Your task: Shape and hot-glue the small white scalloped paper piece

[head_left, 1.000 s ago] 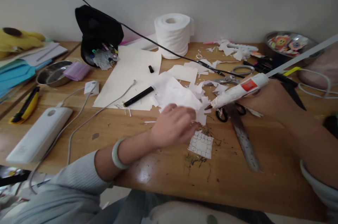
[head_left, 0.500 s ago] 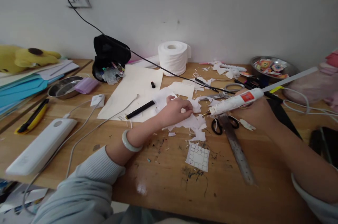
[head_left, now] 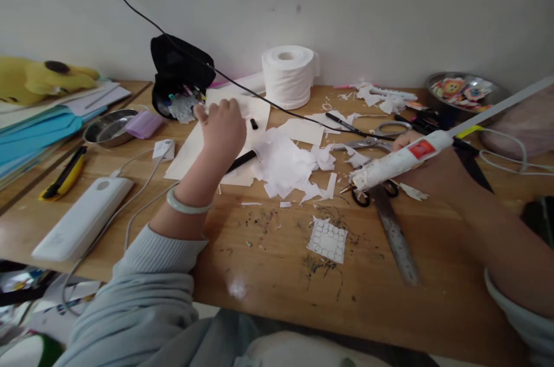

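Observation:
My right hand [head_left: 426,168] is wrapped round a white hot glue gun [head_left: 396,168] with a long glue stick [head_left: 504,104] out of its back. Its metal nozzle points left, above the scissors' black handles [head_left: 360,198]. My left hand [head_left: 223,130], raised over a large cream paper sheet [head_left: 186,156] near a black pencil case [head_left: 182,72], has loosely bent fingers with the little finger apart; I see nothing in it, though the fingertips are partly hidden. A small square paper with drawn circles [head_left: 328,240] lies in front, left of a metal ruler [head_left: 396,240].
Torn white paper [head_left: 285,162] covers the middle. Behind stand a toilet roll [head_left: 288,81] and a metal bowl of stickers [head_left: 465,93]. A black cord [head_left: 242,87] crosses the desk. At left lie a power bank [head_left: 82,220], a yellow cutter [head_left: 64,176] and a small metal dish [head_left: 110,127].
My left hand has moved left and away from me, from the torn paper to over the cream sheet. The glue gun stays in my right hand. The camera view has shifted a little.

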`<move>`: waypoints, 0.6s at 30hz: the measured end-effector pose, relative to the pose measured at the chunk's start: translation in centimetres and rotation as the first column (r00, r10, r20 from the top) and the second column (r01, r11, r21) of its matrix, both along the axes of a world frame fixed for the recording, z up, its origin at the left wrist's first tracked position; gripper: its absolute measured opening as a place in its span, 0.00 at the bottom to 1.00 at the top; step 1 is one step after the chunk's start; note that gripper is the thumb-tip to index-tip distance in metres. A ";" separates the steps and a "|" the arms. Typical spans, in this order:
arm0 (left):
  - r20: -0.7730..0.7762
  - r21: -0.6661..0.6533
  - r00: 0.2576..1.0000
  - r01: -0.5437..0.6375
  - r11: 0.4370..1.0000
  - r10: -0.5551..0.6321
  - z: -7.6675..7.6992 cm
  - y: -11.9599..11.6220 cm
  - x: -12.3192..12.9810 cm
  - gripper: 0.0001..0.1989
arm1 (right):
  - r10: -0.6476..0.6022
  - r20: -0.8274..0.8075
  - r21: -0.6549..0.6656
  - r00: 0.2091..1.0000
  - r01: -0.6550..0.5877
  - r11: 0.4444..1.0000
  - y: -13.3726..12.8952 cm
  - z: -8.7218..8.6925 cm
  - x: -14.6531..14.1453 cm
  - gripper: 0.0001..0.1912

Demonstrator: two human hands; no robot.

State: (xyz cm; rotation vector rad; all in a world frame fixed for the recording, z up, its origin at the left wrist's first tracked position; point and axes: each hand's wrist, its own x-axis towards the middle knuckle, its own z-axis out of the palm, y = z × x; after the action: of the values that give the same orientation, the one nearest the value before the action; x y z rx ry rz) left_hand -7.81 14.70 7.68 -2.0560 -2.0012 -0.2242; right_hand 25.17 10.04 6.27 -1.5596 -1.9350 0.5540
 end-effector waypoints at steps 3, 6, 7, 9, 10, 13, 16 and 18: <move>-0.164 -0.064 0.987 -0.019 0.998 0.008 2.3 -3.0 0.9 0.15 | 0.106 0.192 -0.060 0.976 -0.096 0.994 -0.1 -0.2 -0.2 0.11; -0.100 -0.438 0.897 0.348 0.829 -0.430 2.8 -9.0 5.3 0.10 | 0.200 0.330 -0.083 0.923 -0.183 0.980 -0.3 -0.4 -0.8 0.08; -0.002 -0.578 0.815 0.472 0.665 -0.580 2.3 -11.2 7.1 0.09 | 0.227 0.356 -0.074 0.906 -0.215 0.974 -0.4 -0.4 -1.0 0.08; 0.094 -0.637 0.714 0.579 0.509 -0.694 0.2 -15.1 10.0 0.10 | 0.276 0.390 -0.050 0.878 -0.279 0.959 -0.7 -0.2 -1.4 0.07; 0.054 -0.582 0.715 0.590 0.560 -0.698 -1.1 -16.6 11.0 0.13 | 0.302 0.404 -0.035 0.863 -0.315 0.948 -0.8 -0.1 -1.6 0.06; -0.081 -0.386 0.705 0.629 0.674 -0.704 -4.9 -18.7 12.2 0.12 | 0.366 0.464 -0.004 0.807 -0.410 0.912 -1.1 0.3 -2.0 0.05; -0.200 -0.250 0.644 0.695 0.674 -0.738 -6.6 -18.7 11.9 0.14 | 0.415 0.507 -0.009 0.755 -0.477 0.879 -1.2 0.5 -2.2 0.04; -0.258 -0.192 0.606 0.731 0.654 -0.753 -6.8 -18.5 11.7 0.15 | 0.429 0.527 -0.006 0.734 -0.501 0.865 -1.2 0.4 -2.2 0.03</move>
State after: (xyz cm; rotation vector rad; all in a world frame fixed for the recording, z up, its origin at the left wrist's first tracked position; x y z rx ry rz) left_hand 3.93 -3.75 0.87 -2.6580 -0.8667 0.0354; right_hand 22.92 8.82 6.68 -1.1968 -2.7524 0.1851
